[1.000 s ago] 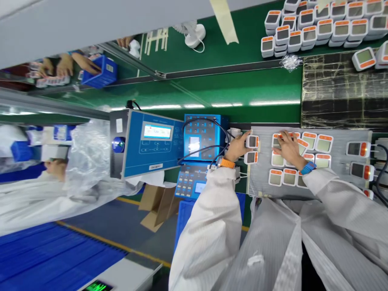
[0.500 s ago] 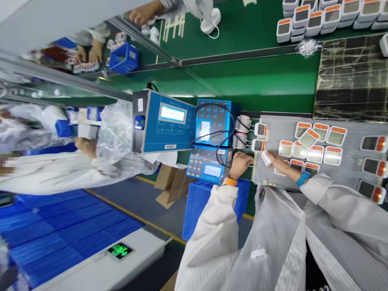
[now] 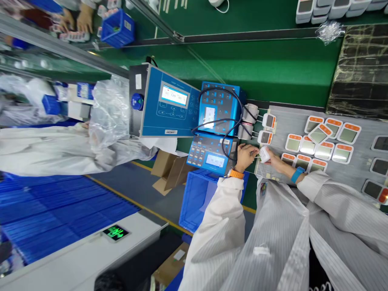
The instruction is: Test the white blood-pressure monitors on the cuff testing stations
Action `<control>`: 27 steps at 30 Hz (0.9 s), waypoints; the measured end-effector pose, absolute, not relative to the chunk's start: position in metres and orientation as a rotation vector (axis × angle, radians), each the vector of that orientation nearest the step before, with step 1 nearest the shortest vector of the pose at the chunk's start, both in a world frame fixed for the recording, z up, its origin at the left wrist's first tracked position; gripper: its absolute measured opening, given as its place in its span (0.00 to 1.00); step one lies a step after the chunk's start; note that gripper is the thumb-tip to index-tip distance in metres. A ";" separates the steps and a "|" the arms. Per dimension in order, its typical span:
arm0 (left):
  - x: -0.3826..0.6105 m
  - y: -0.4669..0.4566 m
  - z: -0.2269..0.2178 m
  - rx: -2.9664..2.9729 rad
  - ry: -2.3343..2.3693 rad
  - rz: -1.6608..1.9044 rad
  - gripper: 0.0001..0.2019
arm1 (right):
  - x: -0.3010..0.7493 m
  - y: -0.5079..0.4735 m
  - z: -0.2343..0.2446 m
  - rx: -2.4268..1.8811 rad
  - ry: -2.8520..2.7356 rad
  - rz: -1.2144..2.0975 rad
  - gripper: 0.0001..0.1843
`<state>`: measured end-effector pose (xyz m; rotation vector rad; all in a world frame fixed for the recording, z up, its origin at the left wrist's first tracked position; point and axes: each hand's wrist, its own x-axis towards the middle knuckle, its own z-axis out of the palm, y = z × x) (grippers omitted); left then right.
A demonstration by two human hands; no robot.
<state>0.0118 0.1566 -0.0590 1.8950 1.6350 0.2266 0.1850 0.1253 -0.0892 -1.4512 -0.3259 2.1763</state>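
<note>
My right hand (image 3: pixel 274 160) grips a small white device (image 3: pixel 264 154), its plain white side showing. Close on its left, the fingers of my left hand (image 3: pixel 245 157) are pinched together on what looks like a thin pale tube (image 3: pixel 257 157), whose tip meets or nearly meets the device. Just beyond, two similar devices with grey screens and orange buttons, an upper one (image 3: pixel 268 120) and a lower one (image 3: pixel 265 137), lie at the mat's left edge. Thin tubes join them to white cylinders (image 3: pixel 244 131). More such devices (image 3: pixel 306 144) lie in rows to the right of my hands.
A grey mat (image 3: pixel 279 169) covers the bench before me. Blue testers with lit screens (image 3: pixel 174 95) and black cables (image 3: pixel 226 121) stand left. A blue crate (image 3: pixel 194 198) sits below. A taped dark board (image 3: pixel 357 72) lies far right. Co-workers' hands (image 3: pixel 85 18) show across the bench.
My right hand has brought the white device left and turned it, so it now sits against my left hand's fingertips. The whole view has shifted a little.
</note>
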 end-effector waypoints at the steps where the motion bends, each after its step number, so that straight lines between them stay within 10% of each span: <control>1: 0.012 0.157 -0.059 1.892 1.630 0.234 0.06 | 0.184 0.125 -0.089 -1.457 -0.335 2.170 0.19; 27: 0.012 0.105 -0.062 1.945 1.773 0.362 0.06 | 0.177 0.129 -0.080 -1.584 -0.487 2.107 0.19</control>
